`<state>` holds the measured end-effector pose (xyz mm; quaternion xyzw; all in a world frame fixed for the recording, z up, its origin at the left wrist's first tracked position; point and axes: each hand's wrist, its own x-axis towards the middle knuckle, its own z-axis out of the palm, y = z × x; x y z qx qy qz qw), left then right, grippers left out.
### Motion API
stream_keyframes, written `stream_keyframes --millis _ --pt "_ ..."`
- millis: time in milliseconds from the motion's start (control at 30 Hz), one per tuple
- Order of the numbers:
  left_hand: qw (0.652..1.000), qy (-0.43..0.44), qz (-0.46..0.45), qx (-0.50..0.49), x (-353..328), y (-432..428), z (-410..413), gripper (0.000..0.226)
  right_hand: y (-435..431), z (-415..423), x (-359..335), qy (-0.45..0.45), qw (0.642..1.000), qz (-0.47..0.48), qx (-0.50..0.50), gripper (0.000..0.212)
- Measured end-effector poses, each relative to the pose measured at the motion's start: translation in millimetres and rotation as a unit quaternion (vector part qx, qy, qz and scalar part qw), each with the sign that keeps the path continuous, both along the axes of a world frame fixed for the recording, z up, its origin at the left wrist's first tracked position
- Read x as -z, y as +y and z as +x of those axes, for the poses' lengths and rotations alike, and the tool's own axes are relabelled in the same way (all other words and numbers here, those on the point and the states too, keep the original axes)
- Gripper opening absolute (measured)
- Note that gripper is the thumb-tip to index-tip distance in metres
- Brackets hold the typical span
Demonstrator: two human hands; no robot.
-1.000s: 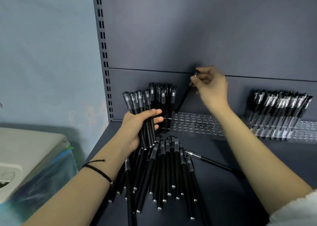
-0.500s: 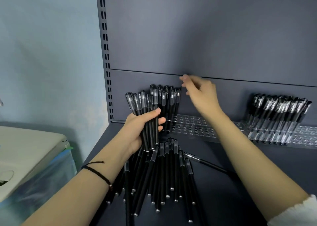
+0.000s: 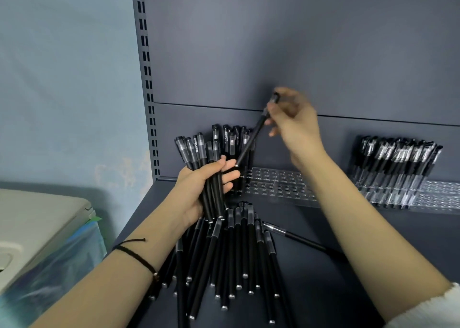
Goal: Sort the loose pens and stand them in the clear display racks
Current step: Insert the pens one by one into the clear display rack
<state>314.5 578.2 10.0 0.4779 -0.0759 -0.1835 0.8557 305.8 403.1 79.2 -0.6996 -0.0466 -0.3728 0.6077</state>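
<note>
Aloft, right hand pinches one slim black pen; left hand grips a clear-capped black bundle.

Right hand — and its pen — blurred.

One legible marking noted. White lettering runs lengthwise along the cap of one pen in the bundle gripped by the left hand. It begins "TEST"; the characters after it are too blurred to read. A racked pen just behind carries similar white print, which is illegible.
</note>
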Motion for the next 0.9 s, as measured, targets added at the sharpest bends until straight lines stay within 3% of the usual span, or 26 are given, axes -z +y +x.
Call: stream_keyframes --millis 133,400,600,733,800,900 --pt "0.999 -0.020 0.034 -0.008 5 -1 5 0.014 -16 3 4 -0.059 0.982 -0.126 0.128 0.035" --pt "1.000 -0.003 0.029 0.006 6 -1 6 0.011 -11 13 21 -0.015 0.975 -0.184 0.124 0.024" --pt "0.999 -0.003 0.033 -0.003 5 -1 5 0.014 -12 17 33 0.122 0.936 -0.320 0.087 0.013" --pt "0.999 -0.014 0.046 0.002 3 0 3 0.021 -5 10 23 0.054 0.944 -0.288 0.150 0.018" --pt "0.998 -0.028 0.049 0.010 3 -1 1 0.021 0 4 14 0.057 0.958 -0.262 0.098 0.018" --pt "0.998 -0.046 0.049 0.018 3 -2 -1 0.024 11 -1 10 0.143 0.951 -0.272 -0.033 0.014"
